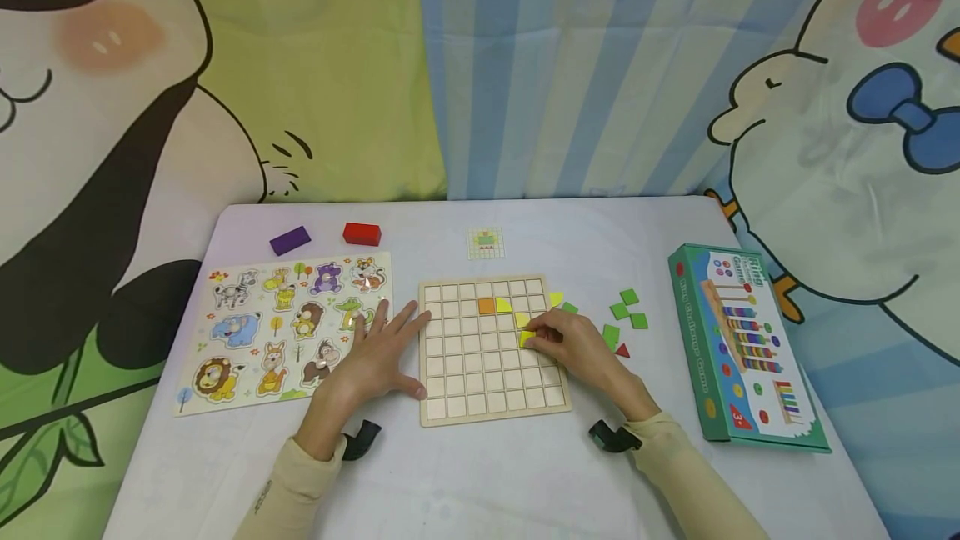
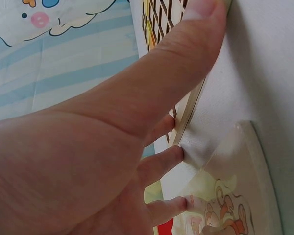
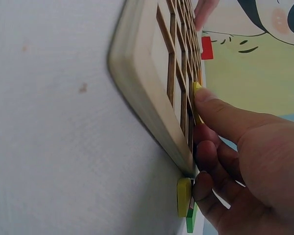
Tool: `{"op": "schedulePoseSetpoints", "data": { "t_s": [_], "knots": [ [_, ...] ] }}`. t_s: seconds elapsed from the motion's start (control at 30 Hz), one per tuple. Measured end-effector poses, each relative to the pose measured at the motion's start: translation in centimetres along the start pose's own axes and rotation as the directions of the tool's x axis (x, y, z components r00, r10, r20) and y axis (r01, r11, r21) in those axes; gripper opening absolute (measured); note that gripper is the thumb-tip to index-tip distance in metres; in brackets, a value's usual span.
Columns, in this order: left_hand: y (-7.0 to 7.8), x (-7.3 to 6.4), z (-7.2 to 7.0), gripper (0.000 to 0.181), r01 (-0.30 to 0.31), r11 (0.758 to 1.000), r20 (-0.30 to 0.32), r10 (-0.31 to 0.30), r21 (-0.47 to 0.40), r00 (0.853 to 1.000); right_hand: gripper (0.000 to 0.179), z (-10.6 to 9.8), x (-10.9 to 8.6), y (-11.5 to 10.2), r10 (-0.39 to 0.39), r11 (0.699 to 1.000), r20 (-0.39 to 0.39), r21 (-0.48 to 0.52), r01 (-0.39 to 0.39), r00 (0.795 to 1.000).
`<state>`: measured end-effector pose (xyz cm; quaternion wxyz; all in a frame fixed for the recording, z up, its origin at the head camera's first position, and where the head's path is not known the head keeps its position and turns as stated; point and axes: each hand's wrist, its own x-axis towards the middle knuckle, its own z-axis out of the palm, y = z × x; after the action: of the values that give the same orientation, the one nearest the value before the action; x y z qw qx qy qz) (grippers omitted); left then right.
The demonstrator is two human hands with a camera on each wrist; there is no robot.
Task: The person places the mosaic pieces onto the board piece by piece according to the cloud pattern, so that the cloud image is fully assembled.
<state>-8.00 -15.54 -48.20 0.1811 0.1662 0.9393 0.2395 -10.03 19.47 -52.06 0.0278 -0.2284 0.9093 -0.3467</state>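
A wooden grid board (image 1: 457,422) lies flat on the table. An orange square tile (image 1: 487,306) and a yellow tile (image 1: 503,305) sit side by side in its upper cells, with another yellow tile (image 1: 521,320) lower right of them. Over the board's right part, my right hand (image 1: 573,346) pinches a small yellow piece (image 1: 527,340) between thumb and fingers; in the right wrist view the held yellow piece (image 3: 197,86) shows edge-on at the thumb tip. My left hand (image 1: 372,362) is spread at the board's left edge, thumb and a fingertip right at the frame.
An animal puzzle board (image 1: 288,373) lies under and beyond the left hand. Behind it are a purple block (image 1: 290,240) and a red block (image 1: 362,233). A small pattern card (image 1: 485,243) lies behind the grid. Several green tiles (image 1: 618,311), a red triangle (image 1: 622,350) and a green box (image 1: 750,348) lie rightward.
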Motion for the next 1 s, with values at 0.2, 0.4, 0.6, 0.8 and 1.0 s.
{"op": "schedulePoseSetpoints", "data": {
  "t_s": [0.2,0.4,0.6,0.8,1.0],
  "knots": [
    [-0.1,0.1,0.1,0.117,0.0,1.0,0.005,0.0,0.006,1.0,0.023,-0.1,0.0,0.1,-0.035,0.999,0.007,-0.001,0.035,0.999],
    [-0.1,0.2,0.1,0.118,0.008,1.0,0.012,-0.008,0.001,1.0,0.022,-0.2,-0.1,0.0,-0.048,0.999,0.017,0.008,0.048,0.999],
    [0.0,0.1,0.1,0.118,0.01,1.0,0.009,-0.01,0.001,1.0,0.02,-0.4,-0.1,0.0,-0.054,0.998,0.031,-0.017,0.054,0.998],
    [0.1,0.1,0.0,0.117,0.014,1.0,0.01,-0.014,0.0,1.0,0.021,-1.0,-0.1,0.1,-0.06,0.998,0.003,-0.014,0.06,0.998],
    [0.3,0.0,-0.2,0.116,0.012,1.0,0.006,-0.012,-0.013,1.0,0.02,-2.3,-0.4,1.1,-0.025,0.999,-0.064,-0.035,0.023,0.998]
  ]
}}
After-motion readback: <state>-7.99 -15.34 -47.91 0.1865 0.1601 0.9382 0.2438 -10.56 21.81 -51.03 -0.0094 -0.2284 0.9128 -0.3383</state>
